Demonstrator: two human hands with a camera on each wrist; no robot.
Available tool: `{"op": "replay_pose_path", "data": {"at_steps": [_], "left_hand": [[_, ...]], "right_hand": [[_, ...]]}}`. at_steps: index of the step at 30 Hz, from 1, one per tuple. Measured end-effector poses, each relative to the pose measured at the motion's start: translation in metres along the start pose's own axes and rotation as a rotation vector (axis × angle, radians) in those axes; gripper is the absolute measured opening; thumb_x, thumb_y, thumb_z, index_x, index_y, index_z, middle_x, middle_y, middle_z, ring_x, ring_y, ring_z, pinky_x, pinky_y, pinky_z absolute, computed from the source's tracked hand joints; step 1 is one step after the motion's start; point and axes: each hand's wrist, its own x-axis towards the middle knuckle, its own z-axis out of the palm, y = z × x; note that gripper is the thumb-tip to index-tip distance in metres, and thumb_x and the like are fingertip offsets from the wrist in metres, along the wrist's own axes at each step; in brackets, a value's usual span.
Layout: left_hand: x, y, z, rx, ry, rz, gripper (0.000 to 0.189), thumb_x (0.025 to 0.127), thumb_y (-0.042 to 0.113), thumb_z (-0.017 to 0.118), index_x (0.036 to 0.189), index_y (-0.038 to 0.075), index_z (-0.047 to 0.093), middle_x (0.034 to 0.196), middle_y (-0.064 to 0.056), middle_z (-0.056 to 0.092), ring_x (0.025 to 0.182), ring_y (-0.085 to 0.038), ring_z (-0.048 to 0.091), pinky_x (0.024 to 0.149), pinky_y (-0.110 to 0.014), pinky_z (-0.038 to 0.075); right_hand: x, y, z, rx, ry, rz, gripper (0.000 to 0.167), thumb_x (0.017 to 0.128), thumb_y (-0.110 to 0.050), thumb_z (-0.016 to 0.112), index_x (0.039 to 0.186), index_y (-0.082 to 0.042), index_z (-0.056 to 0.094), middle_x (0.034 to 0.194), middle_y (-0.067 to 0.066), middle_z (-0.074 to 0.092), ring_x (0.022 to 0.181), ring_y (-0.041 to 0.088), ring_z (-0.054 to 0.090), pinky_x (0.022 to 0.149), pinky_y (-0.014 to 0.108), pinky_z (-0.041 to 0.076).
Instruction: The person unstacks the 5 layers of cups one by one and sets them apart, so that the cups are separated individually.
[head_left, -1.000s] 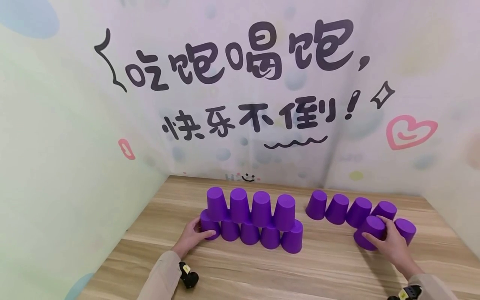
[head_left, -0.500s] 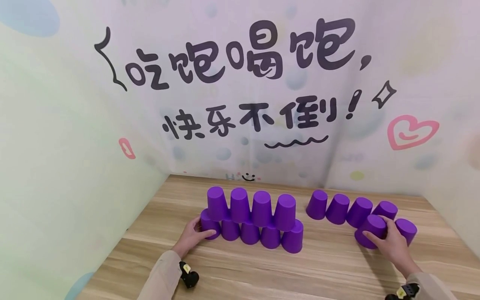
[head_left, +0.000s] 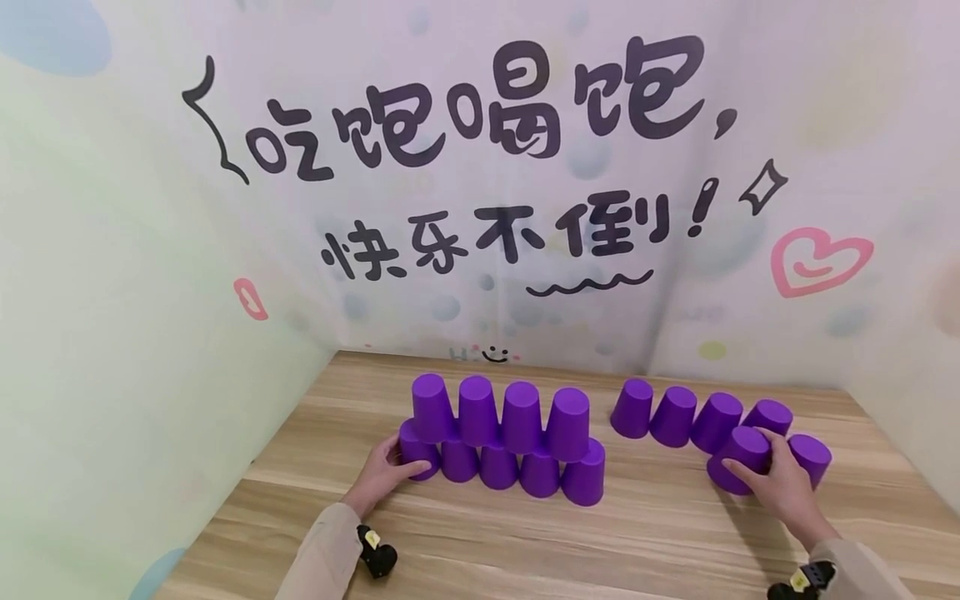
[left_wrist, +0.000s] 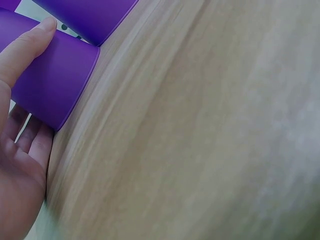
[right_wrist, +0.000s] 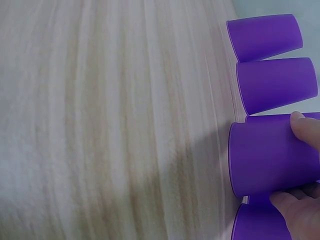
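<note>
Upside-down purple cups stand in two groups in the head view. On the left is a two-tier wall, its upper cups (head_left: 521, 417) resting over the joints of the lower ones. My left hand (head_left: 377, 477) grips the lower row's leftmost cup (head_left: 418, 440), thumb across its front; the left wrist view shows fingers on its other side (left_wrist: 55, 75). On the right, my right hand (head_left: 787, 487) holds a purple cup (head_left: 748, 442) between thumb and fingers, in front of a bent row of cups (head_left: 677, 417). The held cup (right_wrist: 265, 157) partly hides its neighbours in the right wrist view.
The wood-grain table (head_left: 510, 542) meets a printed cloth backdrop (head_left: 450, 325) behind the cups and a pale wall (head_left: 135, 350) on the left. Bare tabletop lies between the two groups. Black devices (head_left: 377, 554) are worn at both wrists.
Almost nothing has moved; the head view shifts slightly. Both hands keep hold of the same cups, and the wall and the row stay as they were.
</note>
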Motion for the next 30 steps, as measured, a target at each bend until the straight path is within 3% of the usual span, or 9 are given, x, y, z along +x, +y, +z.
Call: {"op": "replay_pose_path", "data": {"at_steps": [4,9,16,23,30], "left_hand": [[-0.007,0.011,0.001,0.009,-0.009,0.005,0.061,0.073,0.008,0.072,0.126,-0.004,0.044,0.118,-0.020,0.052,0.110,-0.032,0.048,0.094,-0.041,0.039],[-0.009,0.014,0.002,0.018,-0.010,0.005,0.060,0.073,0.008,0.072,0.125,-0.004,0.044,0.118,-0.020,0.052,0.109,-0.032,0.048,0.094,-0.040,0.039],[-0.006,0.010,0.000,0.017,-0.005,0.013,0.060,0.073,0.008,0.072,0.125,-0.004,0.044,0.118,-0.020,0.052,0.109,-0.032,0.048,0.094,-0.041,0.039],[0.004,-0.009,-0.001,0.006,0.009,0.023,0.062,0.071,0.012,0.074,0.125,0.000,0.046,0.117,-0.017,0.054,0.109,-0.029,0.050,0.094,-0.040,0.040],[-0.009,0.014,0.001,0.015,-0.001,0.036,0.059,0.073,0.008,0.072,0.124,-0.004,0.046,0.116,-0.020,0.053,0.108,-0.033,0.049,0.093,-0.041,0.040]], "right_hand": [[0.000,0.000,-0.001,-0.008,0.003,-0.005,0.077,0.081,-0.034,0.064,0.127,0.012,0.022,0.111,0.044,0.036,0.097,0.058,0.039,0.077,0.061,0.037],[-0.001,-0.001,-0.003,-0.020,0.012,-0.015,0.079,0.080,-0.032,0.065,0.128,0.013,0.021,0.113,0.044,0.035,0.098,0.058,0.038,0.078,0.062,0.036],[0.000,-0.003,-0.006,-0.012,0.007,-0.031,0.075,0.082,-0.029,0.063,0.128,0.014,0.023,0.113,0.043,0.036,0.099,0.056,0.039,0.079,0.061,0.037],[-0.001,-0.003,-0.006,-0.018,0.012,-0.047,0.072,0.082,-0.028,0.063,0.125,0.016,0.025,0.112,0.043,0.037,0.099,0.056,0.040,0.078,0.060,0.038],[0.002,-0.010,-0.016,-0.010,0.039,-0.121,0.070,0.080,-0.019,0.067,0.124,0.017,0.026,0.112,0.045,0.037,0.099,0.056,0.040,0.079,0.059,0.038]]}}
